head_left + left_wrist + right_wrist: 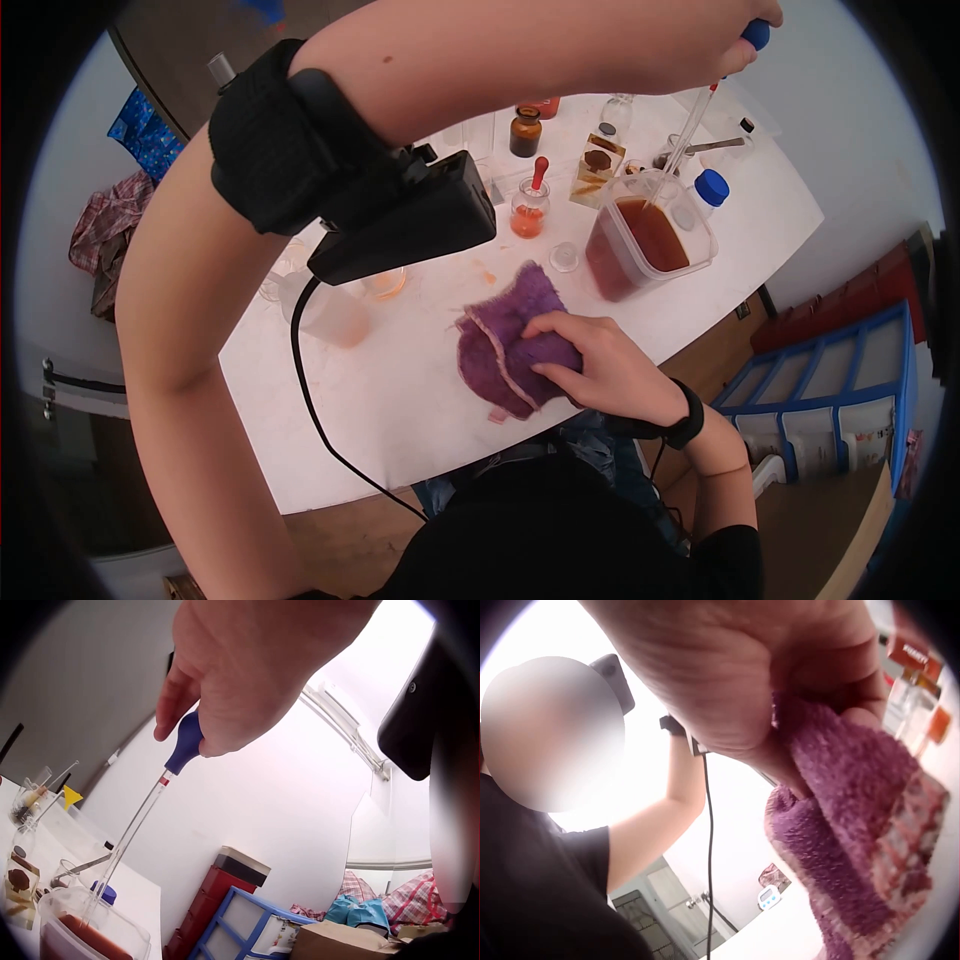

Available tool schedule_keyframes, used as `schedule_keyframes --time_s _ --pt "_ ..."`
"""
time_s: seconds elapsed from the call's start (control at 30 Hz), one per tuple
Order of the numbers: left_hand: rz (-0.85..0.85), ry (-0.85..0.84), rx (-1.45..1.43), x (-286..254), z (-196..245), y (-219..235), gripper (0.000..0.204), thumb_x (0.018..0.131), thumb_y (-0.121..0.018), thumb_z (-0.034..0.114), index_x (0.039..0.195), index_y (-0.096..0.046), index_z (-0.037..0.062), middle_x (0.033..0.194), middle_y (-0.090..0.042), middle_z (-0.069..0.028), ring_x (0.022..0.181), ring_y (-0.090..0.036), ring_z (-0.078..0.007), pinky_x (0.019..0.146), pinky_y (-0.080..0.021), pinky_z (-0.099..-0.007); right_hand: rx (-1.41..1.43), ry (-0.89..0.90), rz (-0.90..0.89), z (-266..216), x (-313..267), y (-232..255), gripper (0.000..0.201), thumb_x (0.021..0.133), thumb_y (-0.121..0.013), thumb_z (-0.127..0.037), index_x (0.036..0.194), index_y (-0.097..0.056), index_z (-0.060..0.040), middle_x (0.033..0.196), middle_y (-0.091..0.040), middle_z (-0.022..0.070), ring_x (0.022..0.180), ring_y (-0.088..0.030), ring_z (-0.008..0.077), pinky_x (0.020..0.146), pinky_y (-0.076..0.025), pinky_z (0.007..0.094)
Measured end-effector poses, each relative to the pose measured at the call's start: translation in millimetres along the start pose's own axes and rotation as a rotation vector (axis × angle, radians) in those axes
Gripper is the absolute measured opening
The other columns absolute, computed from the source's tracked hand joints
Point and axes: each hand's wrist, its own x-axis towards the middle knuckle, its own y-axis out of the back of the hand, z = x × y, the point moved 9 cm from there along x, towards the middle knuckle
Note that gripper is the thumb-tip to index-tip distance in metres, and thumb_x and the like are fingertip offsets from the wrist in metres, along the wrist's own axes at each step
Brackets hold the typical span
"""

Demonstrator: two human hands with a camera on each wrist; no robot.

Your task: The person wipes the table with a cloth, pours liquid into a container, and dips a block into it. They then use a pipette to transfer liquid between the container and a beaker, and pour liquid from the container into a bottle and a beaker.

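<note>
My left hand point(728, 38) pinches the blue rubber bulb point(184, 742) of a long glass pipette point(139, 817), raised high at the upper right of the head view. The pipette slants down, and its lower end is in the reddish-brown liquid point(640, 235) of a clear square plastic container point(607, 255). My right hand point(615, 370) grips a bunched purple cloth point(493, 345) at the table's near edge. In the right wrist view the cloth point(855, 802) hangs folded from the fingers, its pale stitched edge showing.
Behind the container stand a blue-capped bottle point(711, 188) and a resin-like block point(598, 170). A red-bulbed dropper bottle point(530, 210) and an amber bottle point(525, 133) are left of it. A cloudy beaker point(335, 312) sits under my left forearm. Blue-framed drawers point(820, 400) stand right of the table.
</note>
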Motion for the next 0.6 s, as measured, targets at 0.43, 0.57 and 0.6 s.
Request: schedule_keyframes --time_s 0.43,0.57,0.6 --pt "0.156 -0.275 0.188 -18 5 1 0.009 0.079 -0.055 -0.002 0.084 -0.060 -0.0069 0.083 -0.060 -0.0223 0.077 -0.061 -0.0308 0.074 -0.051 -0.0345 -0.611 0.132 -0.133 58 129 -96 0.075 0.077 -0.065 -0.041 0.135 -0.034 -0.0045 0.141 -0.023 0.0270 0.131 -0.020 0.0442 0.103 -0.022 0.0553" --pt "0.116 -0.334 0.200 -13 5 -8 0.010 0.076 -0.058 -0.005 0.084 -0.062 -0.0085 0.083 -0.061 -0.0242 0.074 -0.062 -0.0307 0.073 -0.052 -0.0331 -0.573 0.098 -0.153 68 128 -93 0.067 0.082 -0.058 -0.034 0.136 -0.033 -0.0047 0.143 -0.022 0.0223 0.131 -0.017 0.0464 0.103 -0.019 0.0594" --pt "0.143 -0.356 0.162 -15 5 -4 0.010 0.075 -0.057 -0.006 0.083 -0.062 -0.0095 0.082 -0.062 -0.0252 0.073 -0.063 -0.0311 0.073 -0.052 -0.0335 -0.572 0.094 -0.153 61 126 -90 0.067 0.082 -0.058 -0.034 0.136 -0.033 -0.0047 0.143 -0.022 0.0223 0.131 -0.017 0.0464 0.103 -0.019 0.0594"
